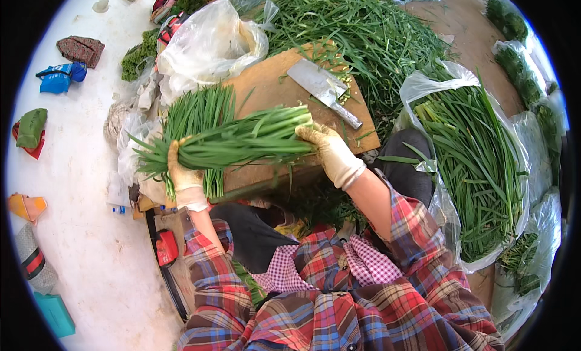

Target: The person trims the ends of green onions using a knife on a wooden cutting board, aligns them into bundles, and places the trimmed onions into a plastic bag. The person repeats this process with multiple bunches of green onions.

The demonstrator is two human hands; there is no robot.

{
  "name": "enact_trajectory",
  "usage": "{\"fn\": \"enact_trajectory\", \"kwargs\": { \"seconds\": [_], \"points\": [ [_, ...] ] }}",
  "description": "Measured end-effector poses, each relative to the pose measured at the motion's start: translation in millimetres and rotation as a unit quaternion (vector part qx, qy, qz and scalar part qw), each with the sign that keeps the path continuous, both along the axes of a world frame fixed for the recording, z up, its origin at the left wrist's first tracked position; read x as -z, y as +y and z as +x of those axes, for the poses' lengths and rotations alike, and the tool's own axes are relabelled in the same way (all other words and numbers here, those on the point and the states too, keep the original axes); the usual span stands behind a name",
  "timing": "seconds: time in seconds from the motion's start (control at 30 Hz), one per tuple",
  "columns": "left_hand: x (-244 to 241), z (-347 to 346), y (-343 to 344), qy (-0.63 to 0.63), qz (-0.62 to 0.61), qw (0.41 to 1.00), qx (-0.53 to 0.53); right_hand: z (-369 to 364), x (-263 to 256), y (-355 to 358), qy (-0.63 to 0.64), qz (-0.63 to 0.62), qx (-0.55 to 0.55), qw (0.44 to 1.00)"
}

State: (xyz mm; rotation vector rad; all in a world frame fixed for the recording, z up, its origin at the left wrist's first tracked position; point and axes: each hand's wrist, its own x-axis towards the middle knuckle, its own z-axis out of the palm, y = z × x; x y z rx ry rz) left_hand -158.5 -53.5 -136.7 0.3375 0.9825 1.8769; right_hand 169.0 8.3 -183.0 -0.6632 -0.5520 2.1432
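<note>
A bunch of long green leafy stalks, like garlic chives (245, 137), lies level between my two gloved hands above a wooden board (258, 85). My left hand (184, 171) grips its leaf-tip end. My right hand (329, 151) holds the pale cut end, its fingers partly hidden by the stalks. Behind and below the bunch, more stalks (199, 108) rest at the board's left side. A cleaver (317, 82) lies flat on the board's right part, its handle pointing toward my right hand, with small cut bits beside the blade.
Loose green leaves (354, 24) are heaped beyond the board. An open plastic bag of stalks (476, 169) stands at right, with several filled bags (519, 74) farther right. A crumpled clear bag (209, 42) sits at upper left. Folded bags and cloths (61, 76) lie on the pale floor.
</note>
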Motion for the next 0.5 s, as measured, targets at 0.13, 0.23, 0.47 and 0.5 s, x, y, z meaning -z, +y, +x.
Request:
{"fn": "enact_trajectory", "kwargs": {
  "seconds": [0.13, 0.23, 0.47, 0.5],
  "points": [
    [17, 0, 5, 0.0, -0.089, 0.995, -0.033, -3, 12, -7, -0.044, 0.083, 0.006, 0.996],
    [29, -1, 9, -0.01, -0.09, 0.994, -0.065, -14, 12, -29, -0.066, 0.105, -0.053, 0.991],
    [71, -28, -8, -0.049, -0.123, 0.985, -0.109, -4, 9, -59, -0.096, 0.135, -0.005, 0.986],
    [70, -26, -6, -0.051, -0.112, 0.988, -0.093, -1, 13, -58, -0.109, 0.141, 0.002, 0.984]
  ]
}}
